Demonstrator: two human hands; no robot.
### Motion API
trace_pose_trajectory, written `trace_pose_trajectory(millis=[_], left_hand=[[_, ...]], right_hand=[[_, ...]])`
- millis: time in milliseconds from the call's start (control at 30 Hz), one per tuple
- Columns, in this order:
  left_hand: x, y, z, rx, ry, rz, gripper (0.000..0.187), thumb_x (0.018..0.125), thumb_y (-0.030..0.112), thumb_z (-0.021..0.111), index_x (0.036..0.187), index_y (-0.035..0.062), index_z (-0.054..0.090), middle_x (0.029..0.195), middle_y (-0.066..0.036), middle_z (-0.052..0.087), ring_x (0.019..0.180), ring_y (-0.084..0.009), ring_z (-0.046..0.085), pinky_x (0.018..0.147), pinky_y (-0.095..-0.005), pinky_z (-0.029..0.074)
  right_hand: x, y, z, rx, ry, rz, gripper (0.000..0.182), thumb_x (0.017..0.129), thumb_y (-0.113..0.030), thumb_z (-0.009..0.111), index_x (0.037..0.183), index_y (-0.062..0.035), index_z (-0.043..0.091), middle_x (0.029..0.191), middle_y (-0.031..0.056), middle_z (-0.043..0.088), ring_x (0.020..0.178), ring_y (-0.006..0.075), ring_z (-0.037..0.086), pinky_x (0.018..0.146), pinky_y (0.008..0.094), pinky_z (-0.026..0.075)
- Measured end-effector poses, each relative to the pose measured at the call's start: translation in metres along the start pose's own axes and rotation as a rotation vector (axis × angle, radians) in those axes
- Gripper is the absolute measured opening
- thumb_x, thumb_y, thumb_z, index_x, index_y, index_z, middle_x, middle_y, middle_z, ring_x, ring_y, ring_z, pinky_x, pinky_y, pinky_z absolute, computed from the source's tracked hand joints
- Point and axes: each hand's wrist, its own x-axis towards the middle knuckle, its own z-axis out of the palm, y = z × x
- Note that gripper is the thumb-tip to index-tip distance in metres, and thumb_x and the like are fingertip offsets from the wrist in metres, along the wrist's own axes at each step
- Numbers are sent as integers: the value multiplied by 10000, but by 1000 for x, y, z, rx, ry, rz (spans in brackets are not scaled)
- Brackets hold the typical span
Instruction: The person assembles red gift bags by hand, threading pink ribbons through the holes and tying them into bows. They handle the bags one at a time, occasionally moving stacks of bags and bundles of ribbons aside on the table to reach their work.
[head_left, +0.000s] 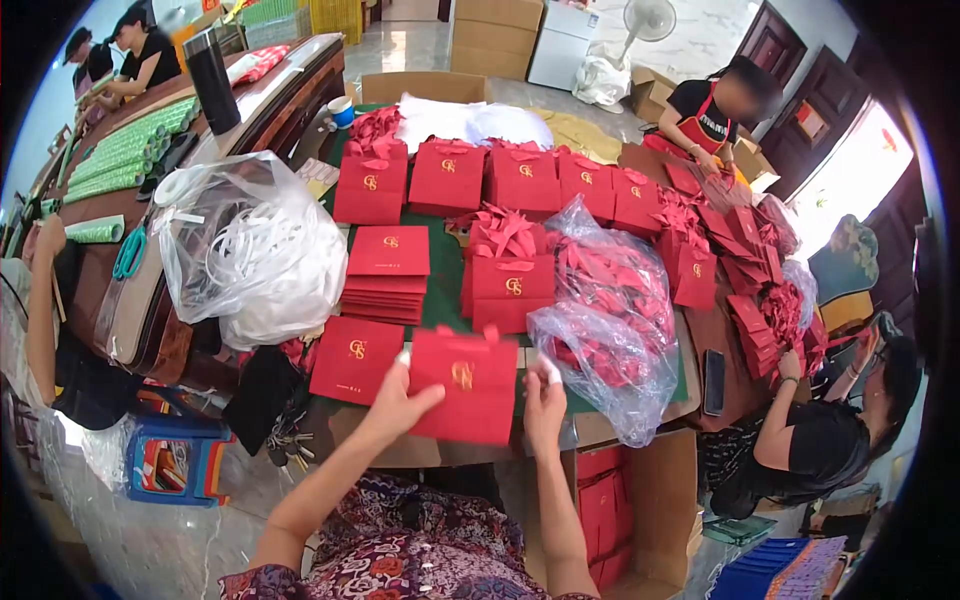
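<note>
A red paper gift bag with a gold logo and a red ribbon at its top is held upright before me, slightly blurred. My left hand grips its left side, thumb on the front face. My right hand is just off the bag's right edge, its fingers loosely bent and apart, with nothing visible in them. White coverings show on fingertips of both hands. Left of the held bag lies a flat red bag. Behind it rises a stack of flat red bags. A clear plastic bag of red ribbons lies beyond my right hand.
Finished-looking red bags stand in a row at the back. A plastic bag of white cords sits left. An open carton holds red bags below right. A phone lies right. Co-workers sit around the tables.
</note>
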Motion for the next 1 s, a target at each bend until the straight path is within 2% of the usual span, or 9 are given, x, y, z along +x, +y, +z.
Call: trace_pose_trajectory(millis=[100,133,333,400,433,533,567,767,1000], left_hand=[[56,20,6,45,133,204,597,861,-56,640,1390,-24,365,1318,-109,538,1215,-171,519,1046,-336,418],[76,17,7,30,167,304,591,870,-56,634,1392,-27,357,1318,-113,536,1215,-174,519,1045,-334,418],[139,-39,10,302,322,335,673,896,11,648,1432,-89,253,1356,-179,494,1225,-212,505,1063,-325,393],[138,-62,15,415,437,430,553,881,106,684,1326,-59,401,1169,-211,618,1052,-293,624,914,-385,490],[134,-67,17,416,443,424,550,875,133,695,1315,-48,419,1140,-232,629,1031,-351,636,882,-412,500],[127,-72,25,511,432,337,559,867,148,700,1317,-35,424,1156,-247,605,1069,-391,607,909,-432,481],[133,-81,22,661,411,473,608,854,181,714,1340,-24,410,1164,-251,561,1081,-423,567,922,-449,460],[141,-98,42,985,425,404,887,797,281,769,1457,-63,286,1228,-266,392,1122,-420,410,998,-457,369],[146,-97,42,938,374,261,863,803,286,757,1430,-94,301,1225,-268,389,1128,-414,431,980,-457,389]], right_hand=[[-24,1,-5,-209,3,-146,216,956,-86,603,1154,-14,649,1015,108,661,838,157,637,710,289,510],[-32,-10,-7,-281,-62,-50,185,937,-63,616,1108,-27,678,975,119,650,810,189,641,704,287,503],[-48,-3,-3,-290,-65,-170,160,909,-38,640,1058,-48,697,989,135,648,837,272,648,720,338,509],[-48,-2,-3,-333,-74,-188,166,891,-24,651,1049,-48,696,997,147,646,847,310,643,731,356,512],[-48,-2,-2,-318,-70,-170,177,879,-11,653,1047,-47,698,989,146,637,855,315,637,743,362,508],[-49,-3,0,-382,-50,-228,188,868,3,656,1043,-48,702,978,138,628,862,311,628,756,366,504],[-51,-2,0,-379,-57,-224,188,868,3,656,1043,-48,702,978,138,628,862,311,628,756,366,504],[-54,-4,1,-361,-65,-217,200,856,30,649,1037,-38,702,993,147,609,900,308,606,783,369,496],[-55,-12,3,-408,-94,-251,202,862,35,632,1048,-21,688,1031,163,589,936,323,593,818,374,484]])
